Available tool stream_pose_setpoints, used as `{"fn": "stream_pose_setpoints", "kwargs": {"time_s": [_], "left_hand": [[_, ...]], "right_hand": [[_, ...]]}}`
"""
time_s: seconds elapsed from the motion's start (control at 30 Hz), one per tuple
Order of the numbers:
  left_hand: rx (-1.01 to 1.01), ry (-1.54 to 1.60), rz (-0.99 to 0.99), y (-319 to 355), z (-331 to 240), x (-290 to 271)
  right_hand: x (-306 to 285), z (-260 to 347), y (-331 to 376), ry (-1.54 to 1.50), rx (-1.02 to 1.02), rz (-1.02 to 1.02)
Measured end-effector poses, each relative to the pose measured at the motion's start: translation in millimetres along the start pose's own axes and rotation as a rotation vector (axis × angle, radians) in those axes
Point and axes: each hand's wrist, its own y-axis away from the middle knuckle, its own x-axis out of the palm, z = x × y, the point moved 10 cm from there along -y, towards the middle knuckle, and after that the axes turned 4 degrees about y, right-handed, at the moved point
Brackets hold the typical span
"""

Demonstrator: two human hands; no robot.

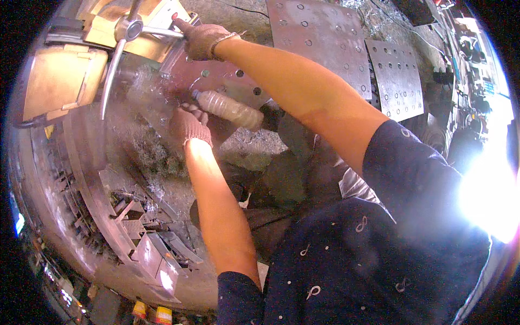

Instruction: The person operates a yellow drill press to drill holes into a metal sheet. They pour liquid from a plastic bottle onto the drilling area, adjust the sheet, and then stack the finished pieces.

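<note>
My right hand (205, 41), in a brown knit glove, reaches to the yellow machine (153, 46). Its index finger is stretched out onto a red button (174, 17). A spoke of the metal lever handle (128, 30) ends against this glove; whether the other fingers touch it is hidden. My left hand (190, 124), gloved too, has its fingers curled at the near edge of a reddish-brown steel plate with holes (219, 80). What lies inside those fingers cannot be made out. Just beside them a clear plastic bottle (230, 108) rests on its side, its blue cap toward my left hand.
Two larger drilled steel plates (325, 38) (395, 76) lie at the far right. Metal shavings (143, 103) cover the area left of my left hand. A curved metal rim (89, 173) and steel offcuts (146, 246) are at the lower left.
</note>
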Motion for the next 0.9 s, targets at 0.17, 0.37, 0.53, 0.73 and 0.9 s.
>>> {"fn": "stream_pose_setpoints", "kwargs": {"time_s": [0.17, 0.37, 0.53, 0.73, 0.9], "left_hand": [[-0.022, -0.075, 0.094, 40, -5, 33], [0.015, 0.027, 0.017, 29, 4, 15], [-0.019, 0.014, -0.037, 34, -23, 5], [-0.021, -0.073, 0.142, 18, -8, 7], [0.119, 0.135, -0.117, 49, -18, 12]], "right_hand": [[1, -11, 2, 0.008, 0.032, -0.009], [2, -6, 5, 0.007, 0.010, -0.006], [0, -14, -1, 0.005, 0.031, -0.007], [6, -3, -4, 0.036, -0.008, -0.029], [4, -12, -5, -0.017, -0.018, -0.047]]}}
